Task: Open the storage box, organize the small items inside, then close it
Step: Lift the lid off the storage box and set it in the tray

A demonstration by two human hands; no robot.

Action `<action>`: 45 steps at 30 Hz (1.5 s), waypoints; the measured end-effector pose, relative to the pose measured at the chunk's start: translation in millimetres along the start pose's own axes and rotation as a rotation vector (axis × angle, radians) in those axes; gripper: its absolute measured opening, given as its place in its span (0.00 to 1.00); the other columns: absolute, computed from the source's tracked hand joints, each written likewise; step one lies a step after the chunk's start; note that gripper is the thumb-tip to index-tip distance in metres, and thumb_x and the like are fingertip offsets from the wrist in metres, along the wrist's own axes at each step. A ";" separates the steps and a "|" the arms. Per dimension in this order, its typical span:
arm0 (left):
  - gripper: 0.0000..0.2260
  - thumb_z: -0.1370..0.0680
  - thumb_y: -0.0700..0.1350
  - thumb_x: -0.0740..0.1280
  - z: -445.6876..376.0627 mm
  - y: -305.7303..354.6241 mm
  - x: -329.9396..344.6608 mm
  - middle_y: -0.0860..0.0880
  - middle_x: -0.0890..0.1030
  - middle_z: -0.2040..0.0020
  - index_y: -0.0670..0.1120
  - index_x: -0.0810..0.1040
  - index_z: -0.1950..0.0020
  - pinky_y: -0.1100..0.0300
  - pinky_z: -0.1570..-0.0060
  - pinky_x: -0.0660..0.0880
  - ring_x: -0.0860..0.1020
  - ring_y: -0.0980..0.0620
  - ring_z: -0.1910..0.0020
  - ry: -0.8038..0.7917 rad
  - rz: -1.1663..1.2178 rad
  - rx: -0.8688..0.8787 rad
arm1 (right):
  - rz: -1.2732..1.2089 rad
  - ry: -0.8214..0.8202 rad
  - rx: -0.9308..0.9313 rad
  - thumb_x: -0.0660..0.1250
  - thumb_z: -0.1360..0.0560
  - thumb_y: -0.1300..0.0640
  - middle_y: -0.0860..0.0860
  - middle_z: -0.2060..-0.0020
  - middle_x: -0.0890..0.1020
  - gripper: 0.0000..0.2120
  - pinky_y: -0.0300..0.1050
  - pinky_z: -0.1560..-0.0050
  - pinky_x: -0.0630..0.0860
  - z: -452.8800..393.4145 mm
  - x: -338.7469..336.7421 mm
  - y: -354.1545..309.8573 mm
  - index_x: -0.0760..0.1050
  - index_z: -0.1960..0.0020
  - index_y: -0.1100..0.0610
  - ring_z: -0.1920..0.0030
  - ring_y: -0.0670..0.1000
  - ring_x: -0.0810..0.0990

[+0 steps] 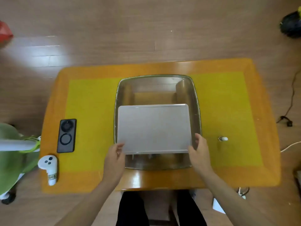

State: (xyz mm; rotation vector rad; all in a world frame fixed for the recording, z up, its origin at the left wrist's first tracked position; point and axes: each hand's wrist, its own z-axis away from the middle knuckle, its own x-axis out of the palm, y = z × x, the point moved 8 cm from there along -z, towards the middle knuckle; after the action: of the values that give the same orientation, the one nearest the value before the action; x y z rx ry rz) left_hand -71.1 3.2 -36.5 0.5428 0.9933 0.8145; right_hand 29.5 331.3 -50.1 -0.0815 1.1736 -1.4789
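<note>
A clear plastic storage box (196,98) stands in the middle of the table. Its white lid (154,128) is held over the near part of the box, leaving the far part uncovered. My left hand (114,158) grips the lid's near left corner. My right hand (199,149) grips its near right corner. Under the lid's near edge a few small upright items (150,156) show dimly through the box wall. A small white item (223,138) lies on the table to the right of the box.
The table (91,101) is orange with a yellow-green middle. A dark phone (66,135) and a white controller (48,167) lie at its left. A green and white object (14,144) stands left of the table. Cables trail on the wooden floor at right.
</note>
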 end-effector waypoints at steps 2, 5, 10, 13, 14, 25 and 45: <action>0.18 0.21 0.35 0.60 -31.3 8.9 2.3 0.49 0.72 0.35 0.45 0.72 0.31 0.52 0.34 0.68 0.70 0.53 0.36 0.075 -0.093 0.037 | 0.028 -0.058 0.054 0.63 0.20 0.61 0.52 0.25 0.67 0.30 0.56 0.26 0.65 -12.1 13.4 -0.3 0.58 0.21 0.55 0.26 0.54 0.65; 0.23 0.23 0.37 0.61 -68.8 7.0 16.1 0.44 0.70 0.33 0.42 0.67 0.28 0.44 0.31 0.66 0.68 0.45 0.32 0.074 -0.059 -0.105 | -0.012 -0.138 0.102 0.63 0.21 0.62 0.53 0.29 0.72 0.28 0.59 0.28 0.69 -21.0 31.2 -0.5 0.60 0.23 0.54 0.29 0.55 0.70; 0.22 0.24 0.37 0.63 -69.2 -5.0 35.0 0.47 0.75 0.35 0.46 0.68 0.30 0.44 0.35 0.72 0.74 0.47 0.37 0.115 0.170 -0.197 | -0.056 -0.088 0.126 0.65 0.21 0.60 0.50 0.31 0.73 0.28 0.59 0.30 0.71 -18.7 39.2 4.9 0.60 0.24 0.50 0.32 0.53 0.72; 0.22 0.24 0.38 0.63 -66.9 -5.5 33.4 0.50 0.76 0.36 0.49 0.69 0.30 0.46 0.36 0.73 0.75 0.49 0.38 0.132 0.198 -0.208 | -0.105 -0.039 0.149 0.66 0.22 0.59 0.49 0.32 0.73 0.29 0.60 0.31 0.72 -15.8 44.5 5.6 0.61 0.25 0.49 0.32 0.53 0.72; 0.22 0.23 0.38 0.62 -65.6 -5.5 31.9 0.51 0.76 0.36 0.50 0.69 0.30 0.46 0.36 0.73 0.75 0.50 0.38 0.128 0.208 -0.211 | -0.109 -0.022 0.158 0.67 0.22 0.59 0.48 0.31 0.73 0.30 0.60 0.30 0.72 -14.7 45.5 5.8 0.60 0.24 0.49 0.32 0.53 0.72; 0.20 0.19 0.39 0.61 -65.6 28.0 14.5 0.75 0.73 0.42 0.60 0.67 0.33 0.57 0.41 0.72 0.71 0.77 0.44 0.177 0.346 -0.110 | -0.229 0.094 0.101 0.65 0.20 0.60 0.41 0.27 0.67 0.34 0.58 0.29 0.70 -19.1 31.2 -16.3 0.54 0.20 0.43 0.28 0.48 0.66; 0.08 0.20 0.45 0.61 -281.9 92.9 36.7 0.41 0.76 0.49 0.42 0.76 0.54 0.53 0.55 0.67 0.72 0.47 0.53 0.022 0.214 -0.155 | -0.057 -0.146 0.082 0.63 0.22 0.49 0.56 0.33 0.73 0.23 0.49 0.43 0.73 -227.2 56.9 -107.3 0.68 0.30 0.56 0.37 0.56 0.72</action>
State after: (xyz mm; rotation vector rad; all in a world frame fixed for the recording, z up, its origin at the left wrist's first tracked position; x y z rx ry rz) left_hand -342.8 99.2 -116.7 0.5121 0.8928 1.0810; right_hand -208.3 402.0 -119.7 -0.1653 0.9997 -1.5424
